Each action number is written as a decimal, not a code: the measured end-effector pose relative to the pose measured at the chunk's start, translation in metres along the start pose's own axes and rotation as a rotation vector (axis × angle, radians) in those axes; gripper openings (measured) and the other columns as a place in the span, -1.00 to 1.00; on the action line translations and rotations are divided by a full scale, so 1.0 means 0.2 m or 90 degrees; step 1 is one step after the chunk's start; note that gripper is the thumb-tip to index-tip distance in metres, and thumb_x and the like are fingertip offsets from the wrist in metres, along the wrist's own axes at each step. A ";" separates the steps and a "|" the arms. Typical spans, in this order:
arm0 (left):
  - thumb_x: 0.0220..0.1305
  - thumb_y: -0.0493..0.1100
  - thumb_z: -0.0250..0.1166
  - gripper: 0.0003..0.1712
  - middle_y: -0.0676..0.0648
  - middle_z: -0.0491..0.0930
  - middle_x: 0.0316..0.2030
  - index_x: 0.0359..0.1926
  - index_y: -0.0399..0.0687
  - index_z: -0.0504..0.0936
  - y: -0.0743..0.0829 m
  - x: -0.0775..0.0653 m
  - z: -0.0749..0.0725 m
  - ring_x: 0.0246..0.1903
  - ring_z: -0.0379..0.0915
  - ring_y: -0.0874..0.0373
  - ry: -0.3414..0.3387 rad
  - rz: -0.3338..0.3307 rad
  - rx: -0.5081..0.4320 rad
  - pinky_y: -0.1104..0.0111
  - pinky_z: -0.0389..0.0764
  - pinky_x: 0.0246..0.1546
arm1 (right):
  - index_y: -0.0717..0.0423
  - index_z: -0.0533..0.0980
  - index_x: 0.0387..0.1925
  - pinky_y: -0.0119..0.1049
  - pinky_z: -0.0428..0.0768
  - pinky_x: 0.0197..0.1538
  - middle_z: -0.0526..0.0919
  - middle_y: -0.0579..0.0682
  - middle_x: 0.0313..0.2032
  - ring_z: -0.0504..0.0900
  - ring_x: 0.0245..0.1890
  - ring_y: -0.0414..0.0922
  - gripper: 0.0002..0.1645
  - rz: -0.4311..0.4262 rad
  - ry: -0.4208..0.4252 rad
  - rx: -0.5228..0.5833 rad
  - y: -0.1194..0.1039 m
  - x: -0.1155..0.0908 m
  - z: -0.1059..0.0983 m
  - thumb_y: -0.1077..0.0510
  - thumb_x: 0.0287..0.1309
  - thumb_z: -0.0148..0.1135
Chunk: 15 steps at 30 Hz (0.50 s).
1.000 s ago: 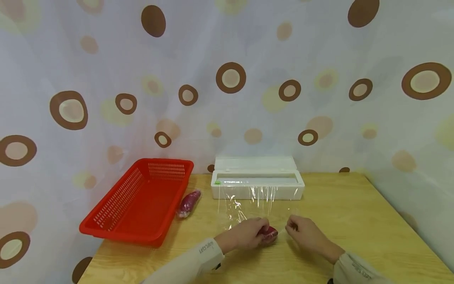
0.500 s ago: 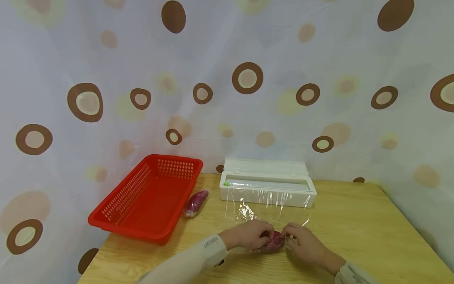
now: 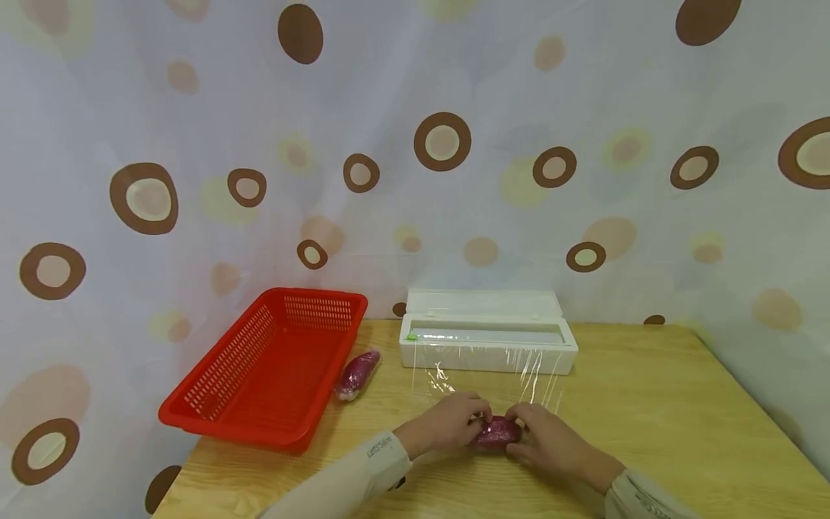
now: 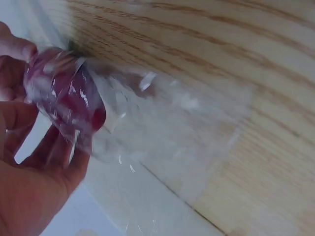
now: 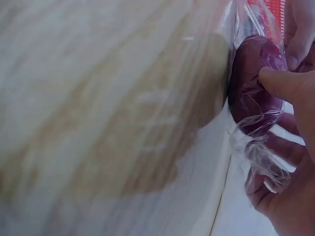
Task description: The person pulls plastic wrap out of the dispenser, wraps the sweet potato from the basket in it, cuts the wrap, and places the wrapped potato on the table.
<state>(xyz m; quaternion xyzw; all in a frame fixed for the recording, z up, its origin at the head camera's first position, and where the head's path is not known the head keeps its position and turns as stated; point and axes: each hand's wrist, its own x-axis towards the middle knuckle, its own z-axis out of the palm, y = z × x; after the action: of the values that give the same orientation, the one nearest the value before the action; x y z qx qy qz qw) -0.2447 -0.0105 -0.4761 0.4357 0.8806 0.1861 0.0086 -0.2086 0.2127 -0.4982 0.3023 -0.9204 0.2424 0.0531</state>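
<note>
A purple sweet potato [image 3: 498, 433] in clear cling film lies low over the table between both hands. My left hand [image 3: 455, 421] holds its left end, fingers curled round it. At the other end my right hand [image 3: 552, 441] grips it, the thumb pressing on its skin in the right wrist view. Bunched film [image 5: 266, 164] lies by the right fingers there. A loose flap of film [image 4: 172, 123] spreads past the sweet potato in the left wrist view. The film sheet reaches back to a white dispenser box [image 3: 486, 359] with its lid up.
A red plastic basket [image 3: 175, 418] stands on the left of the wooden table [image 3: 648, 425]. Close to its right side lies another wrapped purple sweet potato [image 3: 358, 375]. Behind the table hangs a curtain [image 3: 389, 86] with brown rings.
My right hand has moved left from the film's twisted end onto the sweet potato's right end. My left hand has kept its hold. The head view has shifted slightly.
</note>
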 end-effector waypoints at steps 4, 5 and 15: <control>0.33 -0.12 0.14 -0.78 0.07 0.51 -0.12 -0.07 0.13 0.66 0.01 -0.03 0.02 -0.12 0.41 0.25 0.040 -0.014 0.126 0.47 0.44 -0.07 | 0.00 0.46 -0.10 -0.31 0.51 -0.24 0.50 -0.21 -0.22 0.44 -0.28 -0.27 -0.66 0.031 -0.019 0.015 0.01 0.01 0.00 0.02 0.12 0.32; 0.34 -0.08 0.14 -0.75 0.07 0.49 -0.12 -0.03 0.16 0.65 0.01 -0.04 0.02 -0.12 0.38 0.24 0.041 -0.017 0.161 0.43 0.43 -0.06 | 0.00 0.46 -0.09 -0.31 0.50 -0.25 0.50 -0.21 -0.22 0.43 -0.29 -0.28 -0.67 0.036 -0.023 0.016 0.01 0.01 0.00 0.01 0.14 0.29; 0.27 0.14 0.17 -0.45 0.01 0.42 -0.03 0.21 0.01 0.45 0.05 -0.03 0.03 -0.03 0.33 0.15 -0.044 -0.062 0.295 0.28 0.42 -0.03 | 0.15 0.50 -0.08 -0.23 0.51 -0.24 0.50 -0.08 -0.22 0.46 -0.29 -0.21 -0.72 0.022 -0.032 -0.016 0.02 0.08 -0.03 0.07 0.27 0.16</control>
<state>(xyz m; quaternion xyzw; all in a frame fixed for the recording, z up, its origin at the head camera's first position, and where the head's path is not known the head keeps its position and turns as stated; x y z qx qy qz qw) -0.2319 -0.0081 -0.4782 0.3894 0.9188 -0.0368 -0.0522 -0.2243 0.2095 -0.4910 0.2919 -0.9294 0.2240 0.0298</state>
